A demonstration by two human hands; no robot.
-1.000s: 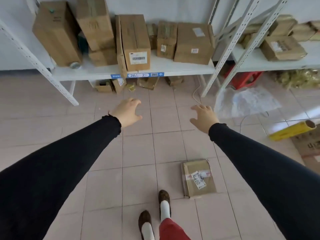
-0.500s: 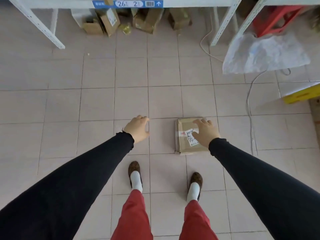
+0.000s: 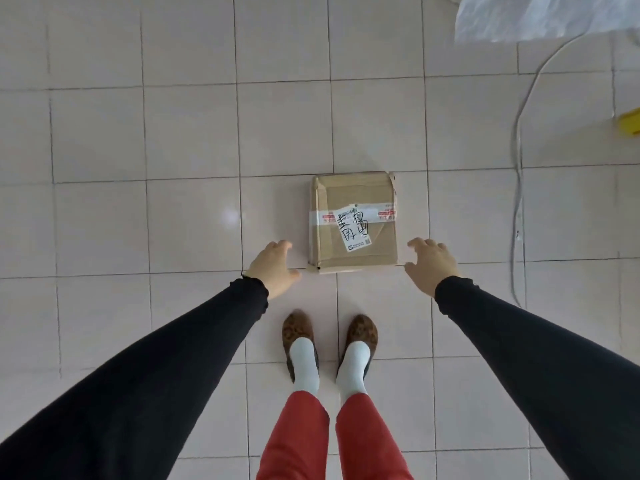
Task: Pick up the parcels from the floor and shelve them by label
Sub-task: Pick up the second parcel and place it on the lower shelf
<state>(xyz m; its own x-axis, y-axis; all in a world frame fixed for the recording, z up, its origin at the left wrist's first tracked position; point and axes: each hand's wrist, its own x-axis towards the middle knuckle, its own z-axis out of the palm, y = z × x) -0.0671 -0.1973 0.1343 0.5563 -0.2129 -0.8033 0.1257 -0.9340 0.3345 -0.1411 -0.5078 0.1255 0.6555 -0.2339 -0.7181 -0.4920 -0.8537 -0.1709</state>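
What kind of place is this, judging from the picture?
Probably a storeroom or parcel depot: a taped, labelled parcel lies on a tiled floor, with a loose cable and plastic sheet nearby.

1 head-worn wide-angle camera is looking almost straight down from standing height, facing the tiled floor [image 3: 173,133], taking in both outstretched arms and the feet [image 3: 329,341] below.
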